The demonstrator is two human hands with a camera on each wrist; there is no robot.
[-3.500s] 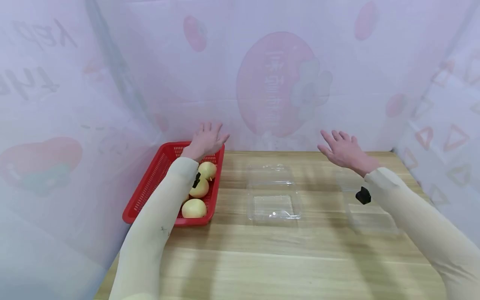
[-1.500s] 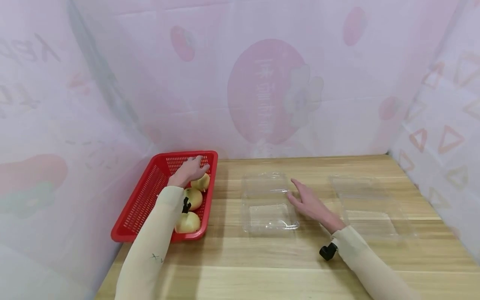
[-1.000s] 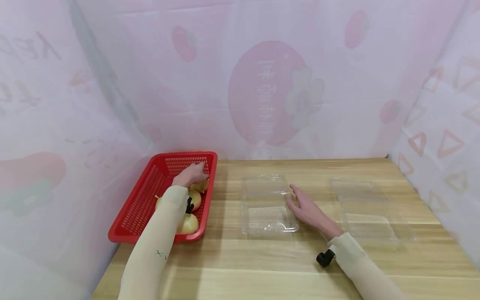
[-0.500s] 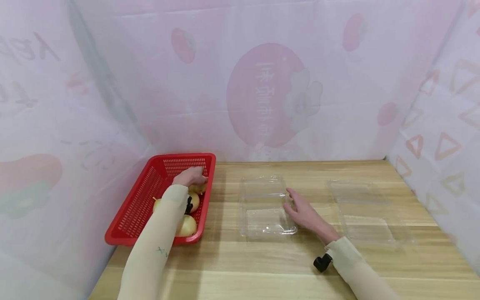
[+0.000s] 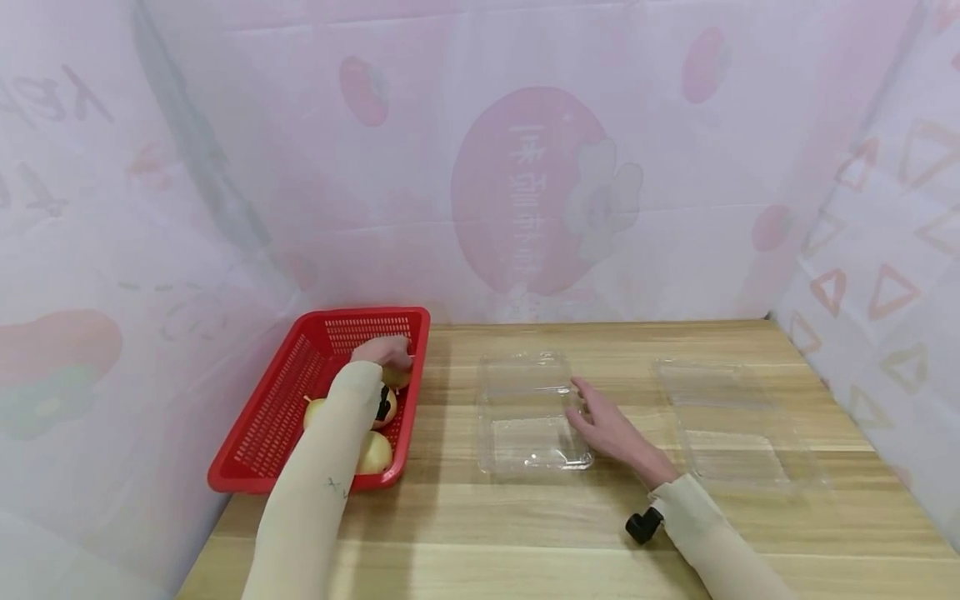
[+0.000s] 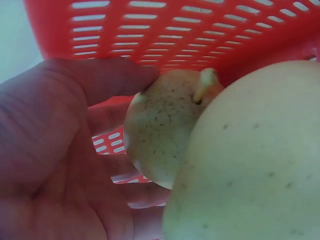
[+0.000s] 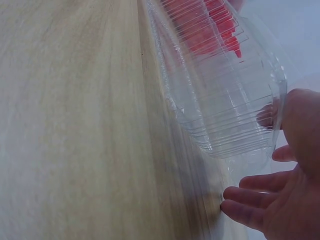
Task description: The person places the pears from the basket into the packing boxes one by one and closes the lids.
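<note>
My left hand [image 5: 384, 352] reaches into the red plastic basket [image 5: 418, 400] and grips the farthest pale yellow pear [image 6: 162, 130]. Its thumb lies on the top of that speckled fruit, and the fingers pass around behind it. Another pear fills the right of the left wrist view, closer to the camera. My right hand [image 5: 611, 423] is beside a clear hinged plastic box [image 5: 528, 446] that lies with its lid spread back. In the right wrist view the thumb [image 7: 295, 107] reaches over the box's side wall, while the other fingers extend loosely outside it.
More pears [image 5: 375, 454] sit in the basket, partly behind the left sleeve. A second clear box [image 5: 735, 458], also spread wide, lies at the right on the wooden table [image 5: 525, 533]. Printed cloth [image 5: 540, 192] walls the back and both sides.
Both hands were raised apart in the air. The left has come down into the basket and taken hold of the far pear; the right has come down and left to the nearer box.
</note>
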